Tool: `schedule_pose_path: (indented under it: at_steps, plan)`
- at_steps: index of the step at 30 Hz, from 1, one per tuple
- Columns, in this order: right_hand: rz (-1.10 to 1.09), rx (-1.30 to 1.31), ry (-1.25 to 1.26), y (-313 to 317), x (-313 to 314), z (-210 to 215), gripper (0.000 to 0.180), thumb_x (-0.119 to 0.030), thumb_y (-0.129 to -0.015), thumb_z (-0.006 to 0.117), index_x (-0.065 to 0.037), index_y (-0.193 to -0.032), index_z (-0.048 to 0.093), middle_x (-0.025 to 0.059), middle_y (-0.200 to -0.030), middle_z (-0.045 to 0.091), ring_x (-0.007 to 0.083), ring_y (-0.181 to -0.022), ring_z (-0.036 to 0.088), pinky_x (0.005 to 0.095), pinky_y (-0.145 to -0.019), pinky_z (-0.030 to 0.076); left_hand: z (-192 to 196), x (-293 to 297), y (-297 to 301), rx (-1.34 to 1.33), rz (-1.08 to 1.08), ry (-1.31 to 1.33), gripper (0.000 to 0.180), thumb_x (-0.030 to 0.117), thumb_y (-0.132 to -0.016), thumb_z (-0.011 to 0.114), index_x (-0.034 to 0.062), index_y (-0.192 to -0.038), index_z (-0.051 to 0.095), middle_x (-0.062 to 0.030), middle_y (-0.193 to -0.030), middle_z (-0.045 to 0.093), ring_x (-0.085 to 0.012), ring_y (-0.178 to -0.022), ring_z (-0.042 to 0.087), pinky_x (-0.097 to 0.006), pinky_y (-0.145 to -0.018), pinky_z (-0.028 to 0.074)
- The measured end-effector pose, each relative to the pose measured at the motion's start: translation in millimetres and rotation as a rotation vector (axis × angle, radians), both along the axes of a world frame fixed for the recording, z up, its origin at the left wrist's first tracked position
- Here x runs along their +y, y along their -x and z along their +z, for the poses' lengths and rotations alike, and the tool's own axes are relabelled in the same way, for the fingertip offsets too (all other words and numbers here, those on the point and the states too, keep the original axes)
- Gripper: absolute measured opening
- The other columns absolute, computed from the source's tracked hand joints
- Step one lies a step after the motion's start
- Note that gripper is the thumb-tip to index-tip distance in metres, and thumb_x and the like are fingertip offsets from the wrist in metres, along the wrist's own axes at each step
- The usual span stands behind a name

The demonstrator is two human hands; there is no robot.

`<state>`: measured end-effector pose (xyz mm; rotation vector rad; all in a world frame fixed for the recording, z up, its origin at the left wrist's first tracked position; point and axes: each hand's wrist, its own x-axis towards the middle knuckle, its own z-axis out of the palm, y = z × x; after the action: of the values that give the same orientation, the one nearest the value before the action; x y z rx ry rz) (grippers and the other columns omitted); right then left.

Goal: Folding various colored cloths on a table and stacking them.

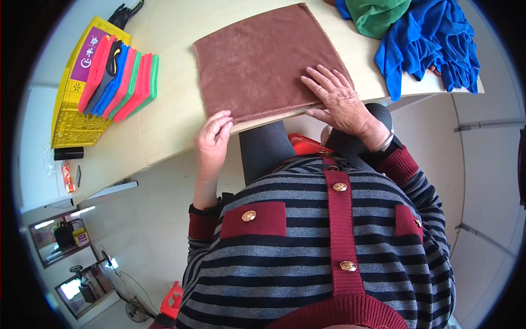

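Observation:
A brown plush cloth (263,66) lies spread flat on the pale tabletop, its near edge along the table's front edge. My left hand (212,143) is at the cloth's near left corner, thumb and fingers closed on it. Spread out on the near right part of the cloth, my right hand (342,104) lies palm down with its fingers apart.
On the left, a row of folded red, grey, blue and green cloths (118,82) stands by a yellow and purple box (68,115). Crumpled blue cloths (430,44) and a green cloth (378,13) lie at the right. A red stool (173,299) is on the floor.

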<state>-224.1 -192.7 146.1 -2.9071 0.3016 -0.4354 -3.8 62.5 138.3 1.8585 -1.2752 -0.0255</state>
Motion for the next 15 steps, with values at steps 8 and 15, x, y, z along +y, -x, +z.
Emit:
schedule_pose_path:
  at_steps: [8,15]
  plan:
    - [-0.02,-0.002,-0.132,-4.7,-10.5,3.5,0.048,-0.024,-0.094,0.06,-0.01,-0.139,0.053,0.0097,-0.151,0.043,0.032,-0.145,0.032,0.0501,-0.12,0.023,12.7,-6.5,-15.1,0.096,0.056,0.034,0.009,0.004,-0.09,0.068,-0.0015,-0.097,0.068,-0.011,-0.1,0.07,-0.0223,-0.091,0.068,-0.031,-0.081,0.053]
    - [0.028,-0.16,-0.066,8.4,-8.6,6.3,0.034,-0.012,-0.09,0.06,-0.006,-0.124,0.063,0.0139,-0.131,0.06,0.0335,-0.128,0.053,0.0433,-0.108,0.042,29.6,9.7,1.2,-0.398,0.07,-0.064,0.011,-0.001,-0.081,0.07,0.0012,-0.091,0.066,-0.0118,-0.097,0.068,-0.0281,-0.088,0.066,-0.037,-0.078,0.053]
